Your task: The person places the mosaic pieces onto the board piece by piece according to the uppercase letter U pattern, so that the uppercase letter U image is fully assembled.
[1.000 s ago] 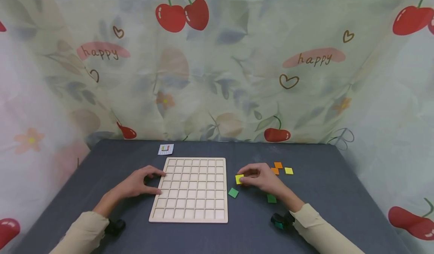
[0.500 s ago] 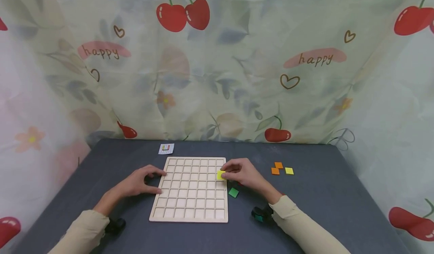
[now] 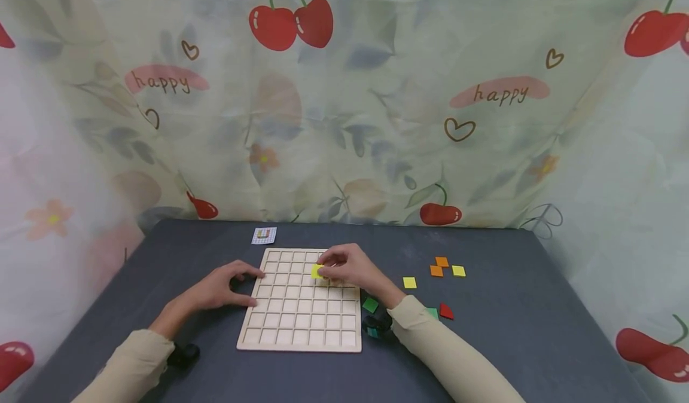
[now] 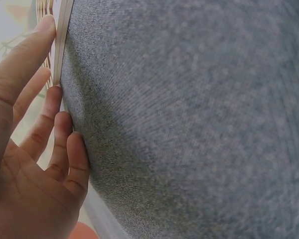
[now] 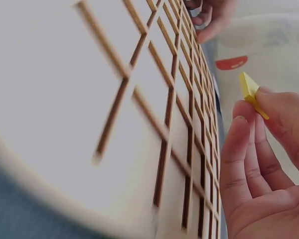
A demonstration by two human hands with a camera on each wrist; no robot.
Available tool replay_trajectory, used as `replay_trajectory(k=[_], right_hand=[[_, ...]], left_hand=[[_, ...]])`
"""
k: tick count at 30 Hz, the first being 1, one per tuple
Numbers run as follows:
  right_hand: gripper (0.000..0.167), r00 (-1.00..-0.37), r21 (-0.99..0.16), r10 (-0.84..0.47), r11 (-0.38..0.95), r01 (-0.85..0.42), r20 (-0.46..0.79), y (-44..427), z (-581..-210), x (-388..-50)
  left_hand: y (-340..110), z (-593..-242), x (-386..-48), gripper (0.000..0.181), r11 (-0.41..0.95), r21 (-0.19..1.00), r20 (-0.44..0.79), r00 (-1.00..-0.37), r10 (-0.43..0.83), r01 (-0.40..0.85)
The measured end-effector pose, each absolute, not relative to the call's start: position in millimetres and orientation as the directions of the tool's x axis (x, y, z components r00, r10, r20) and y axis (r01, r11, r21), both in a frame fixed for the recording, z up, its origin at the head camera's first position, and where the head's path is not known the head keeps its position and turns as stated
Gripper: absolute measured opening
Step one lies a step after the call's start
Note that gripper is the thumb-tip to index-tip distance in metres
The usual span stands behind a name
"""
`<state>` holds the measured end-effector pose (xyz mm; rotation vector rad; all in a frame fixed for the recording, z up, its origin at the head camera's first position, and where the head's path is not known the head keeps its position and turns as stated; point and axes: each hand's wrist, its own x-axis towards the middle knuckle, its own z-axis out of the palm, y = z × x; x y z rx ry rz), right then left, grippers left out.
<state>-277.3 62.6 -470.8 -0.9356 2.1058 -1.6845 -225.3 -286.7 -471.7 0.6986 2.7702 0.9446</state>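
While the left hand (image 3: 215,289) is touching the left edge of the wooden board (image 3: 304,321), thumb and forefinger standing wide apart, the right hand (image 3: 352,265) is pinching a yellow tile (image 3: 314,271) between thumb and fingertips. The tile is projecting leftward from the right hand, the nearer one, and is hovering over the board's far half, near mid-width, apart from the surface.
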Motion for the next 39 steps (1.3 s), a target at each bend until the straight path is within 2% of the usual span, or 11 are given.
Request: replay_trajectory(k=[7,14,24,32,39], right_hand=[[0.016,-0.73,-0.939,-0.661,0.112,-0.325,0.174,29,-471,-286],[0.015,-0.753,-0.928,-0.634,0.149,-0.341,0.175,7,-475,-294],[0.014,-0.779,-0.941,-0.612,0.162,-0.297,0.141,-12,-483,-301],[0.009,-0.813,-0.908,-0.573,0.279,-0.313,0.104,-22,-480,-302],[0.009,-0.826,-0.893,-0.557,0.324,-0.313,0.088,-27,-477,-301]], left_hand=[[-287,-471,-225,0.058,0.703,0.609,0.005,-0.888,0.46,0.367],[-284,-468,-225,0.058,0.698,0.616,0.002,-0.886,0.463,0.366],[-283,-464,-224,0.058,0.7,0.621,-0.016,-0.887,0.461,0.352],[-285,-468,-226,0.057,0.701,0.622,-0.017,-0.888,0.459,0.35],[-286,-469,-226,0.058,0.694,0.622,-0.012,-0.882,0.47,0.362]])
